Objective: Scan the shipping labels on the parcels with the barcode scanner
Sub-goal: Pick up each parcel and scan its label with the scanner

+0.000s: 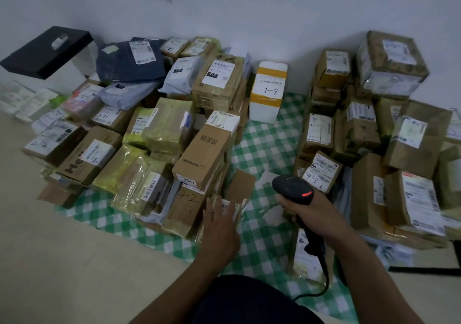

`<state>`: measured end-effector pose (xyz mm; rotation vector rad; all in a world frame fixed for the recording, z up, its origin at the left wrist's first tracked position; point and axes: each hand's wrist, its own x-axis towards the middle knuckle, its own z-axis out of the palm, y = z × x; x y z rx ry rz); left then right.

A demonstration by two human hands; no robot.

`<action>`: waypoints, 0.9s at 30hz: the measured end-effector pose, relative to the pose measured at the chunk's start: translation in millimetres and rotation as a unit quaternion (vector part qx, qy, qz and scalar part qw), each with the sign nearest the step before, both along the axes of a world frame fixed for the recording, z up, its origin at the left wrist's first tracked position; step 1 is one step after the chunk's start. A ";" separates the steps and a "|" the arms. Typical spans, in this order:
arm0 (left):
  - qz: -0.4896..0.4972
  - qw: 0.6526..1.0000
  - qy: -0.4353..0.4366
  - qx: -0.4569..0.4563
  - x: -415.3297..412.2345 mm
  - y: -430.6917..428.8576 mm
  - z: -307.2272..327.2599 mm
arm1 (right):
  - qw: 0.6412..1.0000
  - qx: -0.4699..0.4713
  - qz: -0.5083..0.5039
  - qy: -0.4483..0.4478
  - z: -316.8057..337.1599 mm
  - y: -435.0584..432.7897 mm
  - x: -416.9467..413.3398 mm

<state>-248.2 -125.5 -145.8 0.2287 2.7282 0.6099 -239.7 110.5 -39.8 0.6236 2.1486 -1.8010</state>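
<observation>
1. Parcels (159, 129), left heap: cardboard boxes and poly bags stacked on a green-and-white checked cloth (259, 149) spread on the floor against a white wall (249, 12). Most show white shipping labels face up.
2. Far left, beside the heap: a flat black box (45, 52). A dark blue bag (119, 66) lies on top at the back of the heap.
3. Front of the heap: a long brown carton (207, 154) lies on top, the end marked "3347" toward the camera. Below it sits a box handwritten "4-2" (185, 206).
4. Left hand (219, 224): fingers straight and together, palm down, lying flat on a small labelled parcel (233, 205) at the heap's near right corner. No grip.
5. Centre back: a white foam box (268, 91) with yellow tape bands, handwritten "1-9", stands on the cloth between the two heaps.
6. Barcode scanner (293, 190): black, with a red light lit on its head, held above the cloth between the heaps. A black cable (323, 278) runs down from the handle.
7. Right hand (311, 211): fingers wrapped round the scanner handle, grasping it.
8. Just behind the scanner head: a box handwritten "4-3" (321, 171). Under the handle, a flat pale parcel (303, 256) lies on the cloth.
9. Right heap (399, 134): taped brown boxes stacked against the wall, labels mostly visible.
</observation>
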 end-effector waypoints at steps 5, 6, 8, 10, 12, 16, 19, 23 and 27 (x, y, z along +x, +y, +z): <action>-0.024 0.991 0.011 0.132 -26.3 39.0 28.2 | 0.999 -0.008 -0.052 -0.007 7.2 20.0 12.4; -0.036 0.985 0.009 0.168 -33.4 52.4 30.2 | 0.998 -0.003 -0.065 -0.009 9.5 25.5 16.6; -0.052 0.976 -0.018 0.210 -46.2 82.5 39.3 | 0.995 0.011 -0.102 -0.009 13.6 36.6 25.9; -0.081 0.973 -0.047 0.211 -59.5 116.9 39.9 | 0.989 0.026 -0.142 -0.013 16.1 47.2 36.2; -0.109 0.966 -0.089 0.219 -70.8 150.7 31.8 | 0.984 0.031 -0.173 -0.014 15.3 54.8 46.7; -0.068 0.943 -0.159 0.286 -94.0 199.2 0.3 | 0.972 0.034 -0.230 -0.022 15.6 66.7 66.6; 0.038 0.916 -0.228 0.327 -105.2 208.1 -3.9 | 0.967 0.038 -0.249 -0.034 14.8 71.1 78.5; 0.051 0.889 -0.274 0.363 -103.3 208.0 -5.2 | 0.957 0.054 -0.280 -0.042 11.5 77.1 92.1; 0.005 0.852 -0.338 0.401 -95.7 188.2 -14.0 | 0.955 0.053 -0.287 -0.055 11.5 76.2 93.6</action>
